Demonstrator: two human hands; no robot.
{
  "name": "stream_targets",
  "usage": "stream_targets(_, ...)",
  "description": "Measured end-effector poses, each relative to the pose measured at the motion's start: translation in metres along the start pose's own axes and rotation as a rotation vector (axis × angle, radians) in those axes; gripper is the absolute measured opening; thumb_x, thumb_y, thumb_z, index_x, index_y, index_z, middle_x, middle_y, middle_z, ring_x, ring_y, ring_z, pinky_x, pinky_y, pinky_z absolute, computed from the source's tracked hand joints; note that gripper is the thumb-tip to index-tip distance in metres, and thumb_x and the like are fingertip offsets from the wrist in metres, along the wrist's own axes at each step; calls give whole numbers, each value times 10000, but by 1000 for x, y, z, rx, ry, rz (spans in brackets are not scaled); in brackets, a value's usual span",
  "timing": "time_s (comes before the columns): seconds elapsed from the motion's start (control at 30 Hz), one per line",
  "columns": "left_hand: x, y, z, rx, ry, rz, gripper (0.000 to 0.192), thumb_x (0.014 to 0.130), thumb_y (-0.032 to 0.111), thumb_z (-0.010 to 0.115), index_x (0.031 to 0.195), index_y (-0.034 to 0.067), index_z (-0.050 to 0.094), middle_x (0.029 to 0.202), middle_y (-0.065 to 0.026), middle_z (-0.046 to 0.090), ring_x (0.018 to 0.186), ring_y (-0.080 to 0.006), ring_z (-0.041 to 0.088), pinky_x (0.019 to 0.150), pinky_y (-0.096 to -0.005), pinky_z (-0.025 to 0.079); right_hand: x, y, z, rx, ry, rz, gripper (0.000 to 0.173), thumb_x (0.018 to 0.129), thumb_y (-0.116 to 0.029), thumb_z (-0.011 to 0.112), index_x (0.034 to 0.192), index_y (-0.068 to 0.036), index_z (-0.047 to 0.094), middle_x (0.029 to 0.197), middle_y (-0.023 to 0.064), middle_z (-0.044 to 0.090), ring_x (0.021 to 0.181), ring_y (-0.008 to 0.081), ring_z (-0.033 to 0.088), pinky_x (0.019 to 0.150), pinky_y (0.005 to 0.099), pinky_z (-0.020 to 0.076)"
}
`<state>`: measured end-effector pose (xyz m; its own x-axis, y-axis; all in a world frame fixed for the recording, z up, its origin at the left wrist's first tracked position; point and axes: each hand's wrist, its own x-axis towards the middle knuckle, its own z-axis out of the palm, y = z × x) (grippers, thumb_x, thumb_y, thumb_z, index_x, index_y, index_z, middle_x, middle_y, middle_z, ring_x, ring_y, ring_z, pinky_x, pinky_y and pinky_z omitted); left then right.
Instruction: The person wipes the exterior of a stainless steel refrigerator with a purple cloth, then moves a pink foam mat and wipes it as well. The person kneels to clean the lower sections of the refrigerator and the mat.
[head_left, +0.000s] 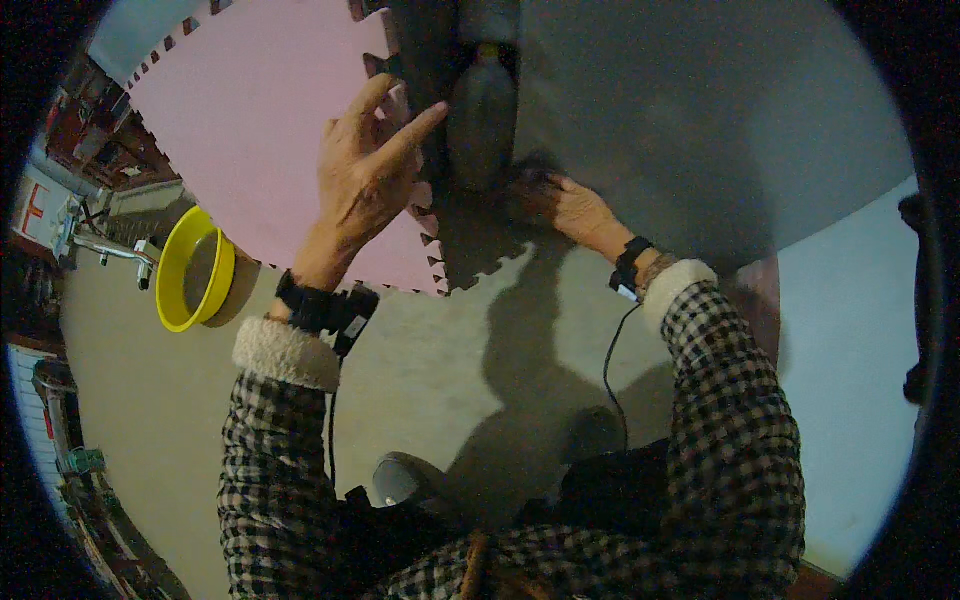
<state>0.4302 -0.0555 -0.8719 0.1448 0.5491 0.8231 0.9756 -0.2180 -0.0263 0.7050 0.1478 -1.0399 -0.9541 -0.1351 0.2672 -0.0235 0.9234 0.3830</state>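
My left hand (364, 165) is at the toothed edge of a pink interlocking foam mat (247, 112). Its index finger curls around an edge tab, while the thumb sticks out over the dark gap beside the mat; the other fingers are mostly hidden. Reaching toward the bottom of that gap is my right hand (589, 214), beside a large grey panel (675, 105). A dark, blurred patch lies at its fingertips, and I cannot tell whether it is an object or shadow. Deeper in the gap stands a translucent bottle (481, 124) with a yellow cap (488, 51).
A yellow basin (217, 281) rests tilted on the concrete floor (405, 352), near a metal frame (112, 247). Cluttered shelves (112, 142) stand at far left. A pale blue-white surface (840, 360) borders the right. Cables (609, 367) hang from both wrist straps.
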Motion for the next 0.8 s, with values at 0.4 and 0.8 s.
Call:
stream_targets(0.4, -46, 0, 1, -93, -25, 94, 249, 759, 8, 761, 970, 138, 746, 1331, -150, 571, 809, -198, 650, 656, -328, 478, 6, 65, -63, -310, 157, 373, 462, 908, -147, 558, 1365, -197, 595, 1620, 34, 351, 1508, 266, 281, 1151, 524, 327)
stream_targets(0.8, -41, -16, 3, -85, -32, 142, 214, 812, 51, 743, 1008, 131, 719, 1280, -112, 613, 712, -144, 648, 643, -327, 467, 55, 97, -159, -660, 592, 624, 465, 973, -97, 564, 1433, -167, 575, 1550, 179, 404, 1456, 405, 347, 1104, 532, 340)
